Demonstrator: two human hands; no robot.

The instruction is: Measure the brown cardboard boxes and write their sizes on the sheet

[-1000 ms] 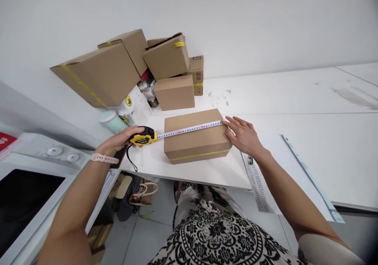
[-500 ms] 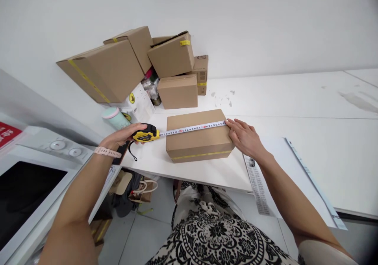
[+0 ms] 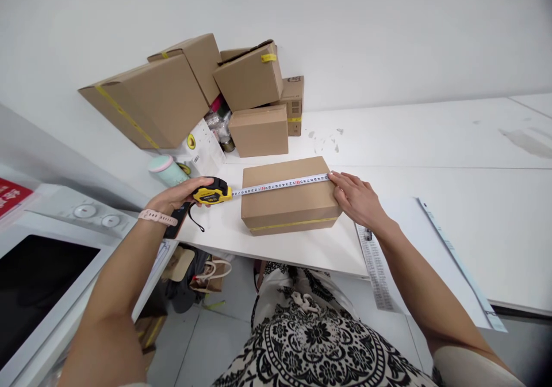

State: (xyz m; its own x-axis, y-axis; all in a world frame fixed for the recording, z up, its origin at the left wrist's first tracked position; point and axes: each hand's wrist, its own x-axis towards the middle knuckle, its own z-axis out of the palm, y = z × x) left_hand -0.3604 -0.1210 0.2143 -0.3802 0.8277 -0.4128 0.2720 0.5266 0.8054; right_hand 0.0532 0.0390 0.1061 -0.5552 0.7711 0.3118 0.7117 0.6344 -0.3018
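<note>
A brown cardboard box [image 3: 288, 206] with a strip of yellow tape along its front side sits on the white table. My left hand [image 3: 186, 190] is closed around a yellow and black tape measure [image 3: 212, 191] just left of the box. Its white blade [image 3: 276, 186] is pulled out and lies across the top of the box from left to right. At the box's right edge my right hand [image 3: 353, 196] pinches the blade's end, with the other fingers resting on the box's right side. The thumb of that hand is partly hidden.
Several cardboard boxes [image 3: 146, 99] are stacked at the back left. A mint-green tumbler [image 3: 167, 171] and a white avocado-printed package [image 3: 204, 148] stand before them. A microwave [image 3: 47, 272] is at the left. Papers [image 3: 414, 249] lie on the table at the right.
The view has shifted slightly. The tape measure's case has turned a little in my left hand; both hands, the blade and the box otherwise stay as they were.
</note>
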